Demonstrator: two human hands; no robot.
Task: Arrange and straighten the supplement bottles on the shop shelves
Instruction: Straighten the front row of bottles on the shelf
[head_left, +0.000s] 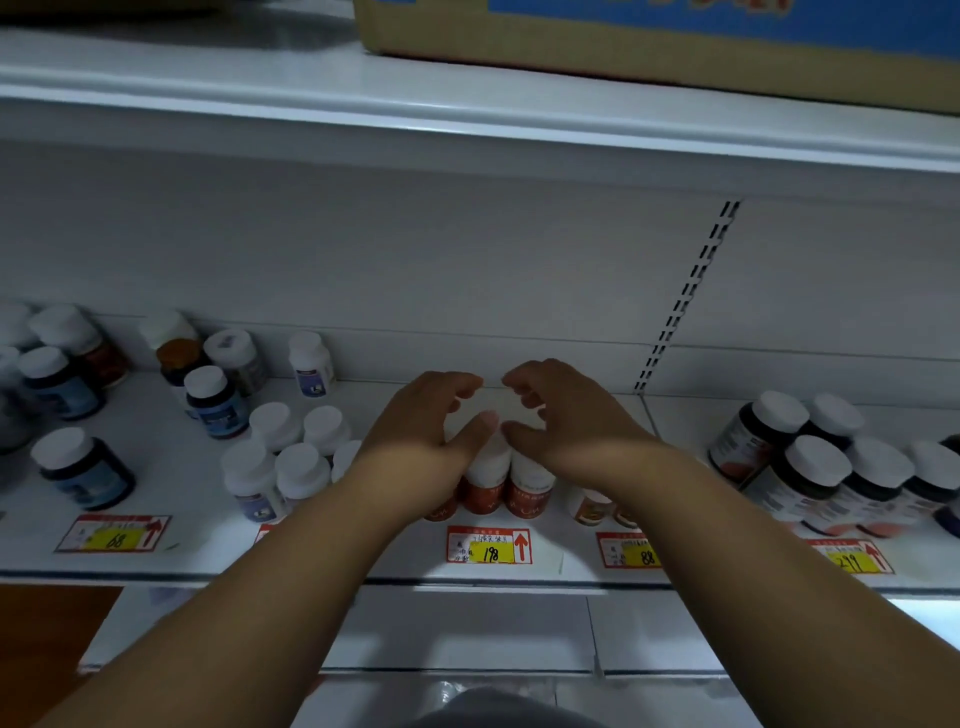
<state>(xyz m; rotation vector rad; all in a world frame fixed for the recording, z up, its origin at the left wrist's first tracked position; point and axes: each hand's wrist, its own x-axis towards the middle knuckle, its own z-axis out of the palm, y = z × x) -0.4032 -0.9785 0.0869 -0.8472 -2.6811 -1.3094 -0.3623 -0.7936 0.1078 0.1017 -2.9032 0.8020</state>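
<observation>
Several white-capped supplement bottles with red labels (485, 486) stand in a tight cluster at the shelf's (395, 558) front middle, above the 198 price tag (489, 545). My left hand (431, 426) is cupped over the cluster's left side, with its thumb lying on a white cap. My right hand (561, 415) is cupped over the right side. The fingers of both hands curve loosely over the rear of the cluster, with fingertips almost meeting. Neither hand plainly grips a bottle. The rear bottles are hidden under my hands.
White bottles with blue labels (280, 467) crowd left of my left arm, and dark blue-labelled bottles (85, 470) stand further left. Dark bottles with white caps (815, 478) fill the right. Small orange-labelled bottles (592, 506) sit under my right forearm. A cardboard box (623, 47) rests on the upper shelf.
</observation>
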